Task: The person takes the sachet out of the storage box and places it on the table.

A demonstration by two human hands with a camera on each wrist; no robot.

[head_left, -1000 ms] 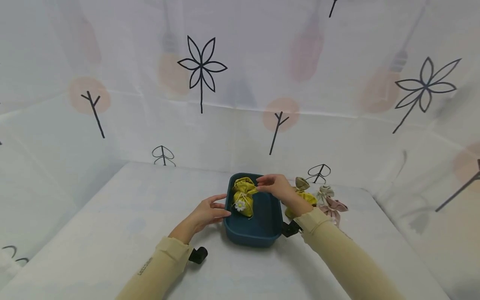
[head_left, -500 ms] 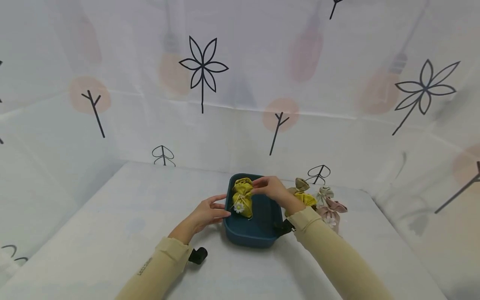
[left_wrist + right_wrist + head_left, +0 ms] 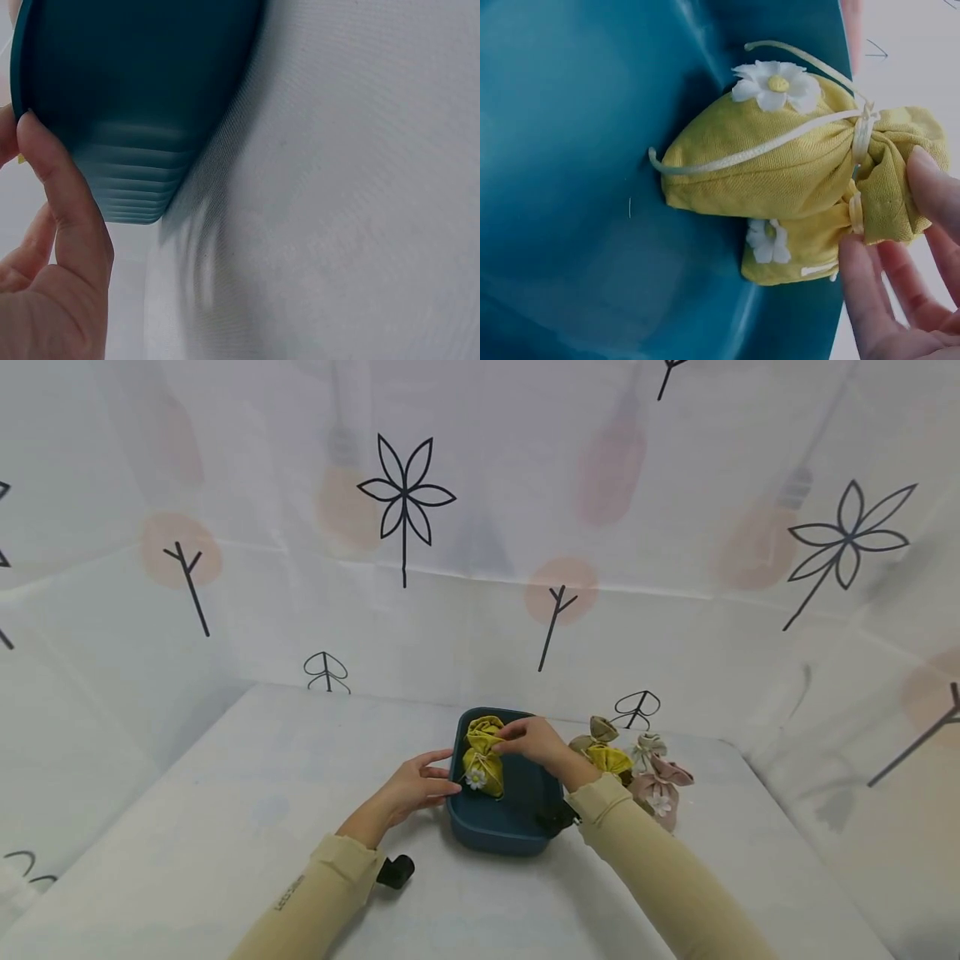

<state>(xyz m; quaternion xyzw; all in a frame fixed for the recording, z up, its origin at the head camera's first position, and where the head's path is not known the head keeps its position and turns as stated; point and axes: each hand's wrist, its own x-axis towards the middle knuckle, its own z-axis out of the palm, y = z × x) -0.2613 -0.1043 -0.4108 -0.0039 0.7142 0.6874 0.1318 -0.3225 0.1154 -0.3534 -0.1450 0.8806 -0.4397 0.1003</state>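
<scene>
A dark teal plastic box [image 3: 498, 839] stands on the white table. Two yellow drawstring pouches with white daisies lie inside it along one wall. In the right wrist view, the upper yellow pouch [image 3: 757, 157] partly covers the lower yellow pouch [image 3: 802, 236]. My right hand [image 3: 536, 742] reaches into the box and pinches the upper pouch's ruffled neck, thumb on one side and fingers on the other. At the box's left side, my left hand [image 3: 411, 789] holds the rim; in the left wrist view one fingertip [image 3: 34, 131] lies against the outer wall.
To the right of the box sits a group of pouches: an olive-brown one [image 3: 602, 728], a yellow one [image 3: 609, 758], a pale grey-green one [image 3: 649, 745] and a pink one [image 3: 660, 793]. A patterned white cloth [image 3: 465, 635] hangs behind the table.
My right hand has moved a little left and deeper over the box, and the upper yellow pouch has shifted slightly toward the left wall. The left hand has stayed at the rim.
</scene>
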